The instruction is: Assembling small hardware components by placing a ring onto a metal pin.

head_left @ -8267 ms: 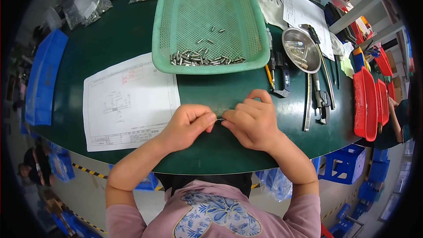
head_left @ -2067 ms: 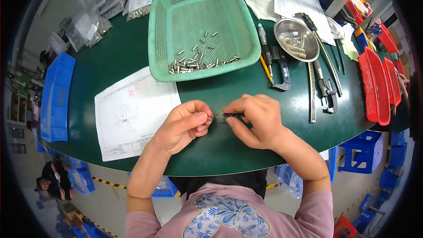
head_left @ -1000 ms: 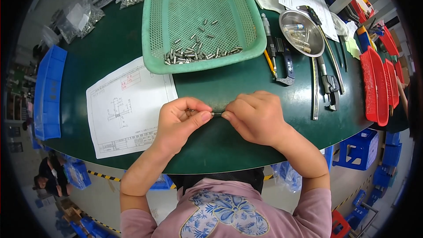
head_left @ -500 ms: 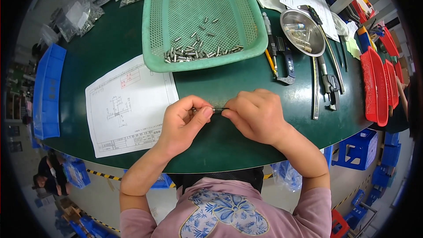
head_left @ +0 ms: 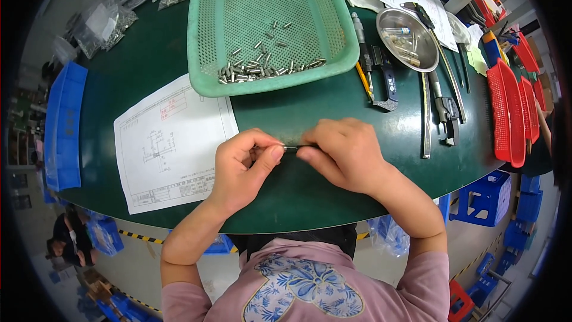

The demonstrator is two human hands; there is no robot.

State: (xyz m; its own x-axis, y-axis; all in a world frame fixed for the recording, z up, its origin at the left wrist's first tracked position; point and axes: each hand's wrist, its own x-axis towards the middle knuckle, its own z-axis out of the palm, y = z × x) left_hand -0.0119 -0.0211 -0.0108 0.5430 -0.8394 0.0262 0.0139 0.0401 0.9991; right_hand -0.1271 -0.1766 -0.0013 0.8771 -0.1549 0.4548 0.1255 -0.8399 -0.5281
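Near the front of the green table [head_left: 280, 203], my left hand [head_left: 238, 173] pinches a small metal cylinder, mostly hidden by thumb and fingers. My right hand [head_left: 345, 155] grips a thin dark rod [head_left: 293, 147] between thumb and curled fingers. The rod lies level and meets the cylinder's end; how far it goes in cannot be made out. Beyond both hands stands a green perforated basket [head_left: 271, 86], with many small metal cylinders [head_left: 256, 70] heaped along its near side. A printed drawing sheet [head_left: 137, 173] lies beside my left hand.
To the right are a digital micrometer [head_left: 386, 83], a steel bowl [head_left: 432, 59] holding small vials, a steel ruler [head_left: 425, 119] and a second measuring tool [head_left: 448, 116]. Red baskets [head_left: 506, 113] line the right edge; a blue bin [head_left: 64, 125] sits at the left. Bagged parts [head_left: 104, 24] lie far left.
Both hands have shifted slightly left, still holding the cylinder and the rod end to end. My right fingers have loosened and moved a little along the rod. The whole view has shifted slightly.
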